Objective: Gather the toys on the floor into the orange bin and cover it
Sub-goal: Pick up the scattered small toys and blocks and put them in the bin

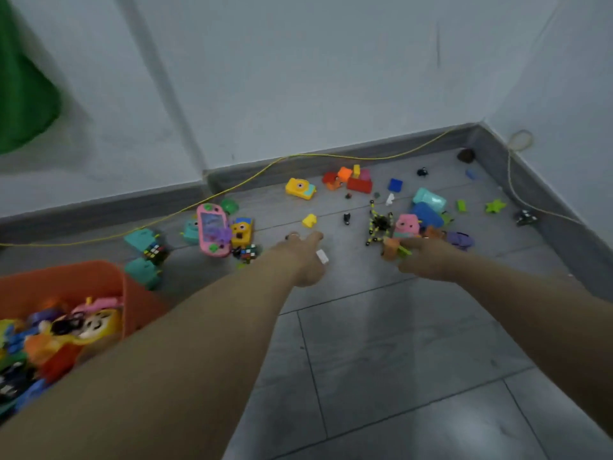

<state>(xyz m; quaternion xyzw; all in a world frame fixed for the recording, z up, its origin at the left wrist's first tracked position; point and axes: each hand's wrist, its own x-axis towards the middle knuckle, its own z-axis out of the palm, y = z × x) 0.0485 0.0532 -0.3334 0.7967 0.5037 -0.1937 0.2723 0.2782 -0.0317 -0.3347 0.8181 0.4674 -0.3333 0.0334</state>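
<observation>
Bare floor (398, 353) lies open in the foreground. Ahead, scattered toys (348, 194) crowd the corner, and a yellow cord (232, 187) runs along the skirting. The orange bin (99, 277) blocks the left.

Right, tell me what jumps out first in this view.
Bright toys lie scattered over the grey floor near the wall, the pink handheld game boldest at centre-left. The orange bin, lower left, is partly filled. Both hands reach toward the toys.

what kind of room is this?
Probably a room corner in a home, maybe a play area. Grey tiled floor meets plain white walls with a grey skirting board; small plastic toys lie scattered beside an orange bin.
</observation>
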